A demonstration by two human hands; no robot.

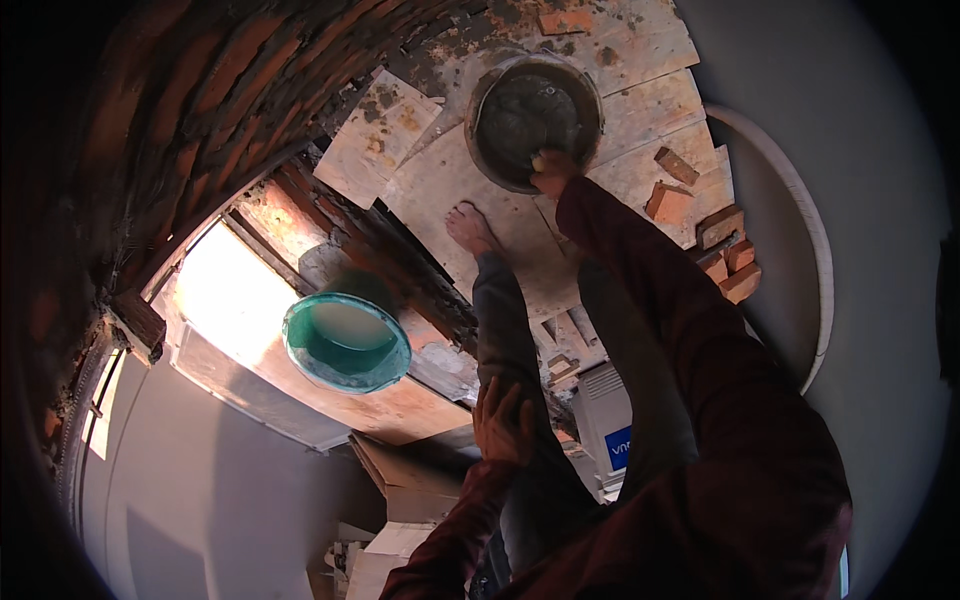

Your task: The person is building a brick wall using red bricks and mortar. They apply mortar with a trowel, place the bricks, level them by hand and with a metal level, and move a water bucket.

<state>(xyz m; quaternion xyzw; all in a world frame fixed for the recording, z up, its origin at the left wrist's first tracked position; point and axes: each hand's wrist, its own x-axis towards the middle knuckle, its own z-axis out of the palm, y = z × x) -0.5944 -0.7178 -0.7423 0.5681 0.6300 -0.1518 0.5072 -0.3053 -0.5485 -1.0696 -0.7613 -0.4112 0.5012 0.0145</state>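
While the left hand lies on the left trouser leg, its grip loose and fingers extended, the right arm stretches forward in its dark-red sleeve, with the right hand at the near rim of a round bucket. That hand's grip is closed around a pale-yellow object, whose visible end points forward-left toward the grey mortar inside; its long axis cannot be told. The bucket stands on wooden boards, mouth upward.
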